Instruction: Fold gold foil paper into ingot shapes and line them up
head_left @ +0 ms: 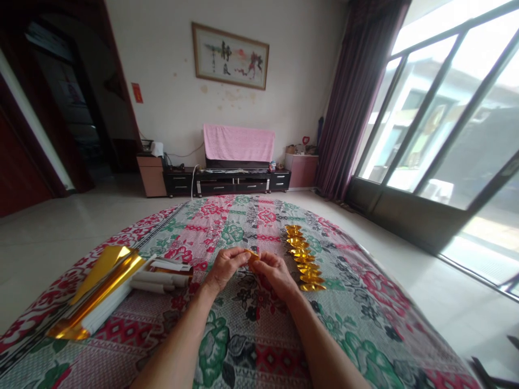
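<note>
Between my two hands, over the middle of the patterned cloth point(233, 235), is a small piece of gold foil paper point(253, 256). My left hand point(225, 266) pinches its left side with thumb and fingers. On the other side, my right hand point(276, 273) grips it the same way, so the fingers hide much of it. Just right of my right hand, several folded gold paper ingots point(305, 259) form a line running away from me. To the left lies a stack of gold foil sheets point(107, 292), partly curled, beside white-backed paper rolls point(162, 275).
The cloth covers a round-edged table. Beyond it stand a low black cabinet point(235, 186) and a pink cloth point(239, 141) draped over something. Glass doors point(425, 119) and a dark curtain point(348, 97) are on the right.
</note>
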A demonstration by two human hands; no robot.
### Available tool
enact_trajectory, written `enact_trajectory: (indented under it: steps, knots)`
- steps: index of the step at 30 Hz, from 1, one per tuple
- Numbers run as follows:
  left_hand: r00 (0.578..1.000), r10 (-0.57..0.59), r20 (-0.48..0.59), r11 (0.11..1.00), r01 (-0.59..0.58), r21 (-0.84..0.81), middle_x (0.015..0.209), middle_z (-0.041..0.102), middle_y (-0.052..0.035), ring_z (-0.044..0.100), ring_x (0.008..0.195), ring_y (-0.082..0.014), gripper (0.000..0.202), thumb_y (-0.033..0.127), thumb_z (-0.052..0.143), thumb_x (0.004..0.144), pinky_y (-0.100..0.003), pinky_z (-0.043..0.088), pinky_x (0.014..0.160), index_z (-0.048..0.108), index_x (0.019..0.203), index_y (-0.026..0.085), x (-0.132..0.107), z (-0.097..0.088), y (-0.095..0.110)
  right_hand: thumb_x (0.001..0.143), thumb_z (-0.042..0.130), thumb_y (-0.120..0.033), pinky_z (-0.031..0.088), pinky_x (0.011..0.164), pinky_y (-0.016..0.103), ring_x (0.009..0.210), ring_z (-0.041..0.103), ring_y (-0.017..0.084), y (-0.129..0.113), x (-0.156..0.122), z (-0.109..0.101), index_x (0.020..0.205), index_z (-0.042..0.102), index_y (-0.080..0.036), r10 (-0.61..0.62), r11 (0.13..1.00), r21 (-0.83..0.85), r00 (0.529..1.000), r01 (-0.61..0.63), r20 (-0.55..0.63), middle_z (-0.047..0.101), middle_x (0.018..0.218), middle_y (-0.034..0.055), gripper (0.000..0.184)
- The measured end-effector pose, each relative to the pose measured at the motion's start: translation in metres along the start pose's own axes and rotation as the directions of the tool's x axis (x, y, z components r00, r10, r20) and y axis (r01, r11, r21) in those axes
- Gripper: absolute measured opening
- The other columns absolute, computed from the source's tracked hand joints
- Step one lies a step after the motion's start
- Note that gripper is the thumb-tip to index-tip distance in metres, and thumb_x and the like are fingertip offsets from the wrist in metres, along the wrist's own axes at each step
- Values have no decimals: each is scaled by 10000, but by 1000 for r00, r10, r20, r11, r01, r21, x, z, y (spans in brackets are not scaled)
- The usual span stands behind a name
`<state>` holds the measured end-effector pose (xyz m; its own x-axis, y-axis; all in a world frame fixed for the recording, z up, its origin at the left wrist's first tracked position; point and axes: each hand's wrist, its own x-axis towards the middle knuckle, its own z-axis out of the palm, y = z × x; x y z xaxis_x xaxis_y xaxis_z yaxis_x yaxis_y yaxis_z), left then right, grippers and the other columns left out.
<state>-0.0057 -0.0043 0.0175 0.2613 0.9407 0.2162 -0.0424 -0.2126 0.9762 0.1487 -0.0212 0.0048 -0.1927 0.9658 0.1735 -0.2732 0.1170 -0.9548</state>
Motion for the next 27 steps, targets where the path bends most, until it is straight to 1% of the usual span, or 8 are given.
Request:
enact_trajectory:
  steps: [5, 8, 10, 14, 19, 22, 24, 27]
  knots:
    - [999, 20, 37, 985, -26, 172, 607, 608, -4, 498, 588, -136, 232, 354, 588, 713, -232, 367, 566, 701, 694, 152, -2, -1, 0, 687, 660, -406, 450, 655, 260, 692, 577, 155, -3, -2, 0, 874, 693, -200, 0, 995, -99, 997, -8, -81, 663, 771, 12, 280]
    - [997, 19, 81, 968, -38, 247, 558, 556, 7, 454, 550, -123, 226, 346, 583, 702, -227, 333, 529, 678, 645, 150, -2, 0, -1, 686, 661, -402, 436, 670, 252, 714, 569, 156, -5, -3, 1, 809, 716, -189, -58, 983, -181, 990, 35, -127, 667, 776, 13, 253]
    - [994, 13, 105, 958, -42, 283, 519, 502, 21, 409, 515, -107, 232, 345, 576, 701, -224, 302, 502, 653, 613, 145, -2, 0, -2, 687, 657, -400, 420, 647, 237, 677, 550, 138, -6, -3, 1, 743, 716, -182, -80, 978, -201, 991, 57, -108, 653, 729, 3, 233]
    - [987, -51, 151, 948, 0, 319, 486, 432, 39, 344, 481, -85, 268, 362, 558, 703, -220, 253, 468, 606, 573, 132, -2, -1, -3, 692, 652, -397, 377, 570, 213, 589, 485, 102, -4, -1, -2, 690, 688, -156, -49, 984, -171, 999, 48, -3, 591, 630, -11, 243]
    - [979, -94, 180, 944, 30, 329, 491, 447, 42, 358, 474, -75, 293, 384, 566, 696, -211, 253, 460, 624, 607, 111, -2, -3, -1, 681, 658, -434, 309, 484, 198, 502, 408, 70, 2, 2, -9, 653, 632, -144, 42, 987, -160, 998, -34, 48, 519, 556, -32, 292]
    - [975, -129, 180, 947, 67, 315, 457, 453, 45, 367, 413, -63, 288, 383, 568, 703, -200, 245, 422, 640, 649, 109, -2, -4, -1, 683, 649, -472, 281, 457, 197, 474, 388, 64, 4, 3, -12, 654, 613, -147, 84, 980, -188, 995, -71, 61, 507, 539, -36, 328]
    - [965, -177, 195, 951, 116, 287, 467, 503, 34, 392, 369, -58, 296, 393, 562, 714, -191, 254, 395, 642, 695, 108, -2, -5, -2, 684, 642, -495, 285, 458, 200, 476, 405, 69, 3, 3, -13, 678, 623, -145, 99, 975, -206, 993, -83, 68, 530, 552, -26, 351]
    - [940, -251, 230, 953, 199, 228, 579, 612, -10, 511, 391, -80, 306, 412, 550, 729, -176, 302, 381, 620, 760, 115, -3, -4, -1, 701, 619, -510, 300, 474, 203, 500, 443, 81, 2, 2, -12, 708, 637, -141, 82, 974, -216, 993, -60, 91, 568, 584, -6, 369]
